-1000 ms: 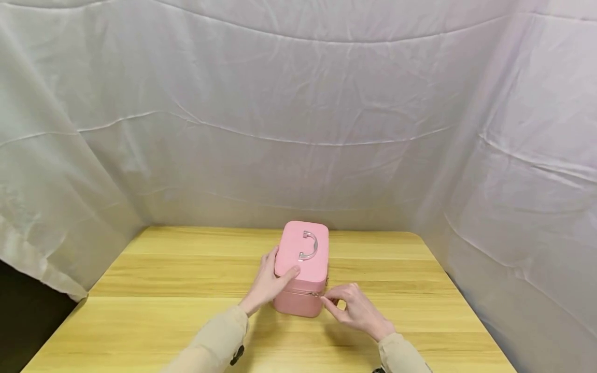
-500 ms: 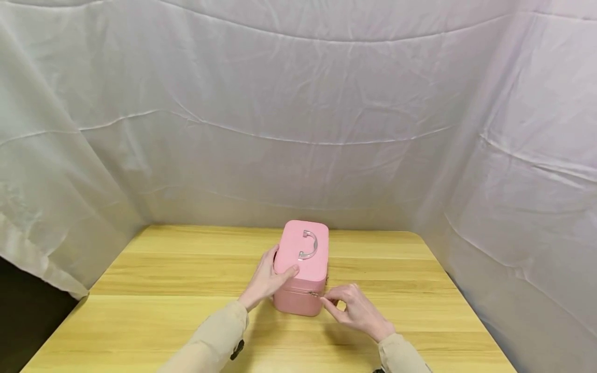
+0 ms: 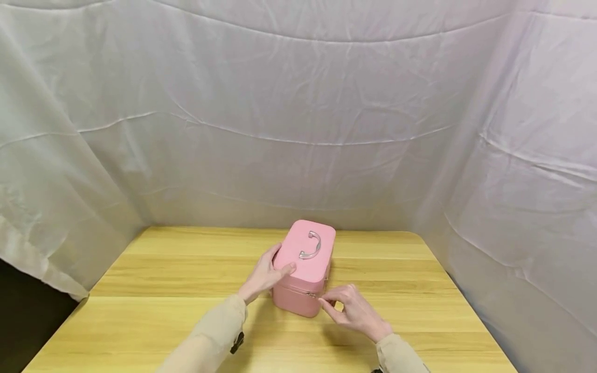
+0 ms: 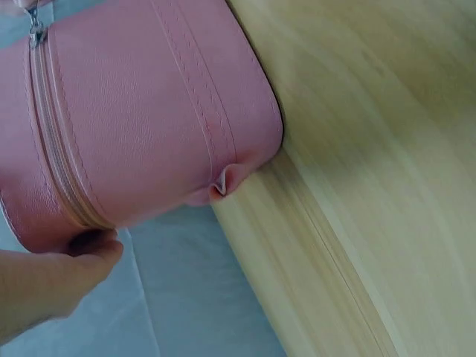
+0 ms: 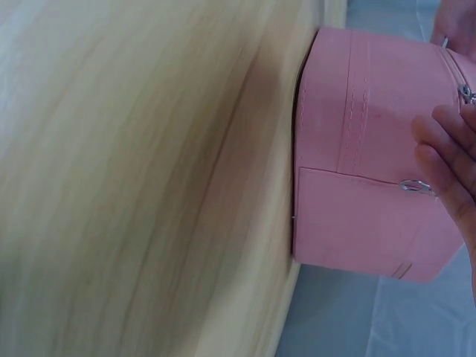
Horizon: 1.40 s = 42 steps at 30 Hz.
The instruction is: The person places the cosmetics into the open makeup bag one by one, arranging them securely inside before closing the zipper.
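A pink zippered vanity case (image 3: 303, 259) with a silver handle (image 3: 319, 247) on its lid stands on the wooden table. My left hand (image 3: 265, 275) grips its near left corner, thumb on the lid and fingers along the left side. At the near right corner, my right hand (image 3: 353, 312) pinches the zipper pull with thumb and forefinger. In the left wrist view the zipper slider (image 4: 37, 36) sits at the top of the zipper track (image 4: 58, 141), which appears closed below it. A metal ring (image 5: 415, 186) hangs on the case's side in the right wrist view.
The wooden table (image 3: 186, 274) extends to both sides of the case. Light grey curtain (image 3: 280, 103) encloses the back and sides. A dark gap (image 3: 28, 311) shows beyond the table's left edge.
The case has turned slightly clockwise, its far end swinging right. My left hand has shifted a little with it. My right hand keeps its pinch at the near right corner, almost unmoved.
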Tool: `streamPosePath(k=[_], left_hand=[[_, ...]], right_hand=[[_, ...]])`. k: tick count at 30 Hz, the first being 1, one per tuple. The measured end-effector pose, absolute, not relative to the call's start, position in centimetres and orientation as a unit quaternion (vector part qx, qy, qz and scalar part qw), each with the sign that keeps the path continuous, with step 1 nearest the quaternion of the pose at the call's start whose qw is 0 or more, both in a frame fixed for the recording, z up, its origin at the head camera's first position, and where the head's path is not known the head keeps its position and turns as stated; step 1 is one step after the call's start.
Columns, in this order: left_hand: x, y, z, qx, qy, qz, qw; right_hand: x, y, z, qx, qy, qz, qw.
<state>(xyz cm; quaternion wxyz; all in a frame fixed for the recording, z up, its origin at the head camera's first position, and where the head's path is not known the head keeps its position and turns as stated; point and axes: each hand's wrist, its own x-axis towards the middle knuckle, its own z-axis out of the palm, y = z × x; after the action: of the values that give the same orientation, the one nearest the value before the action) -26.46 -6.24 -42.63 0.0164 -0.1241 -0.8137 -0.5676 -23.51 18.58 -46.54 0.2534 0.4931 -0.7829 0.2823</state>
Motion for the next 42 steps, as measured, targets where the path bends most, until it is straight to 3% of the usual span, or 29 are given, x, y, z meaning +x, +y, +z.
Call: streamPosePath(k=[14, 22, 42], left_hand=[[-28.6, -7.5, -42.2, -0.143, -0.794, -0.586, -0.077], [-29.3, -8.0, -42.0, -0.176, -0.783, -0.587, -0.11], [-29.4, -8.1, -41.8, -0.191, -0.787, -0.576, -0.116]], right_hand=[[-23.4, 18.8, -46.8, 0.479, -0.795, 0.284, 0.242], [-23.6, 19.3, -46.9, 0.458, -0.803, 0.272, 0.266], [-24.1, 20.1, -47.0, 0.404, -0.808, 0.293, 0.312]])
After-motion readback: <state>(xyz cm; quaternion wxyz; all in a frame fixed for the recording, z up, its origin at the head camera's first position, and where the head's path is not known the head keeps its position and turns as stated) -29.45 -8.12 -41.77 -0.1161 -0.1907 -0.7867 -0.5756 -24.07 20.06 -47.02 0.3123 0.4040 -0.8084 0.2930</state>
